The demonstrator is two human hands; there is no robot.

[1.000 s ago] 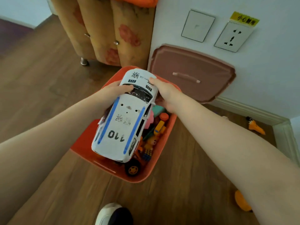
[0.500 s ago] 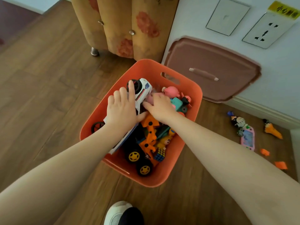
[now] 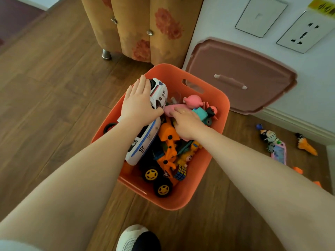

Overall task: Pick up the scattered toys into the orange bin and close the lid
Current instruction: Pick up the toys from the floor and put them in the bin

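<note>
The orange bin (image 3: pixel 190 202) stands on the wood floor, full of toys. A white police car (image 3: pixel 145 144) lies on its side along the bin's left wall. My left hand (image 3: pixel 139 104) presses flat on the car's upper end. My right hand (image 3: pixel 186 124) rests on the toy pile beside it, fingers bent, tips touching a pink toy (image 3: pixel 192 101). An orange digger (image 3: pixel 167 151) with yellow wheels fills the near half. The brown lid (image 3: pixel 239 77) leans against the wall behind the bin.
Loose toys lie on the floor to the right: a dark figure (image 3: pixel 268 136), a pink game console (image 3: pixel 279 153), an orange cone-shaped toy (image 3: pixel 306 144) and small orange pieces (image 3: pixel 298 170). A floral fabric-covered piece of furniture (image 3: pixel 145 28) stands behind the bin. My shoe (image 3: pixel 137 238) is near the bin's front.
The police car went from held above the bin to lying inside it. My left hand slid up along the car; my right hand let go and moved onto the pile.
</note>
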